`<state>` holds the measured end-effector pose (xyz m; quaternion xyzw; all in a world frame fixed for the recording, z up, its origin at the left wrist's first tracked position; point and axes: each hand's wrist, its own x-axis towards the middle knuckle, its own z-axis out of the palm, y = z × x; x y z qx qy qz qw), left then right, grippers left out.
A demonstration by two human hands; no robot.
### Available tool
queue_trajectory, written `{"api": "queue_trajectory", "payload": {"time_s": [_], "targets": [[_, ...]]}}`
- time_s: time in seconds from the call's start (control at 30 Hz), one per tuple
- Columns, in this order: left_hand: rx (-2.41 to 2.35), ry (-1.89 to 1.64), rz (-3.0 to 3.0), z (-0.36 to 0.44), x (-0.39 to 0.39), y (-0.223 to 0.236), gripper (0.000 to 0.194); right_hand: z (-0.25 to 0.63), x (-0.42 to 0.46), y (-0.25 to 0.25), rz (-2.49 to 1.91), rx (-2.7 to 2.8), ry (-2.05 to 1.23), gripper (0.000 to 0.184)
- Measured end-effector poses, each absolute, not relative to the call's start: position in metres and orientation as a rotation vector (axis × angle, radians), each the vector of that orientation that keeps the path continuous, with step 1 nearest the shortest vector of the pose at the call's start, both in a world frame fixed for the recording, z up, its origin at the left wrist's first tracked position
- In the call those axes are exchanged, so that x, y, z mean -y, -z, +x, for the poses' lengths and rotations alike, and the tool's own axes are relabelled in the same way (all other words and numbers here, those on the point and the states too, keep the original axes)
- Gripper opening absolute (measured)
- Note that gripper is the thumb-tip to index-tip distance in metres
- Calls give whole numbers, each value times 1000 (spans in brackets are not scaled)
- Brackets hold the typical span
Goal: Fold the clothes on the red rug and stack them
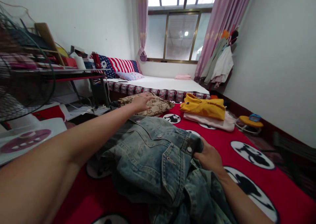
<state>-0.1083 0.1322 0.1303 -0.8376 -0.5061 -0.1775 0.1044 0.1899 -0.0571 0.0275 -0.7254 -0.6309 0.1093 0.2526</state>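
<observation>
A blue denim jacket [153, 145] lies bunched in front of me, its metal buttons and a pocket facing up. My right hand [209, 155] has its fingers wrapped round the buttoned edge of the jacket on the right side. Beyond the jacket, my left hand [143, 103] reaches forward with fingers stretched, over a tan, brown-patterned piece of fabric [159, 106]. Whether that fabric is a pillow or folded clothing I cannot tell. The left palm's underside is hidden.
A red blanket [214, 141] with cat pictures lies underneath. Folded yellow clothing [203, 107] rests on a pale pink folded piece [209, 121] to the right. A fan [24, 72] and a cluttered desk stand left, a stool [250, 121] right, a white-topped bed [158, 82] behind.
</observation>
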Motion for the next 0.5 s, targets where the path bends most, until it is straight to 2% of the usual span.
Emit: {"api": "queue_trajectory", "payload": {"time_s": [0.1, 0.2, 0.5], "targets": [[1515, 201, -2572, -99, -159, -95, 88, 192, 57, -25, -1944, 1732, -302, 32], [1613, -6, -2623, -96, -177, -72, 102, 191, 58, -24, -1933, 1719, -305, 27], [1362, -40, -2497, -94, -196, -62, 92, 189, 60, -23, -1942, 1683, -325, 27]]}}
